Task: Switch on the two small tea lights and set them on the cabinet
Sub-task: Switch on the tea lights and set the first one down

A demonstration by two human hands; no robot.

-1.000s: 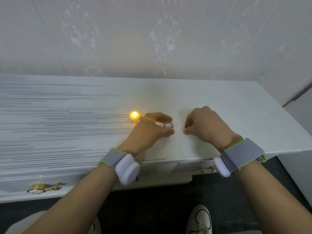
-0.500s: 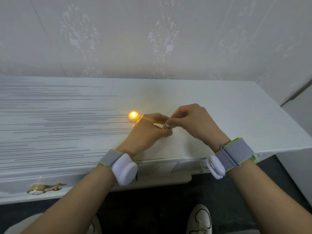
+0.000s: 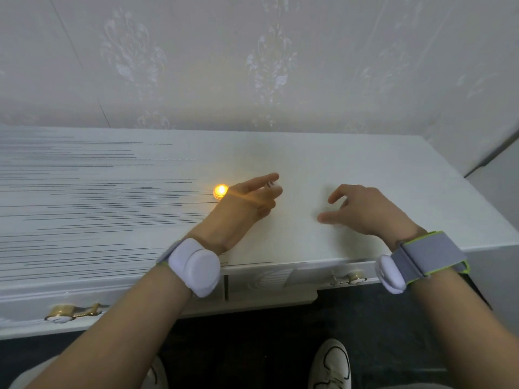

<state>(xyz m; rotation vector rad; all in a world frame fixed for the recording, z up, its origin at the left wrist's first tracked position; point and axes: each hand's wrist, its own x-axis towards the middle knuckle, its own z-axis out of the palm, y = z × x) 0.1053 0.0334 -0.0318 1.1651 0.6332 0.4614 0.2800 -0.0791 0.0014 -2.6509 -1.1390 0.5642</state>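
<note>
A lit tea light (image 3: 220, 190) glows mid-cabinet (image 3: 365, 175), well back from the front edge. Just beside it, the left hand (image 3: 244, 204) pinches the second tea light (image 3: 270, 184) between fingertips. The right hand (image 3: 362, 210) hovers nearby, fingers spread and empty. The light looks small, light and rigid; it is best gripped by its rim.

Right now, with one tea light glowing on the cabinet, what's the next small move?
Probably lower the left hand and set its second tea light on the cabinet beside the lit tea light. It is pinched above the top; the right hand is open and apart.
</note>
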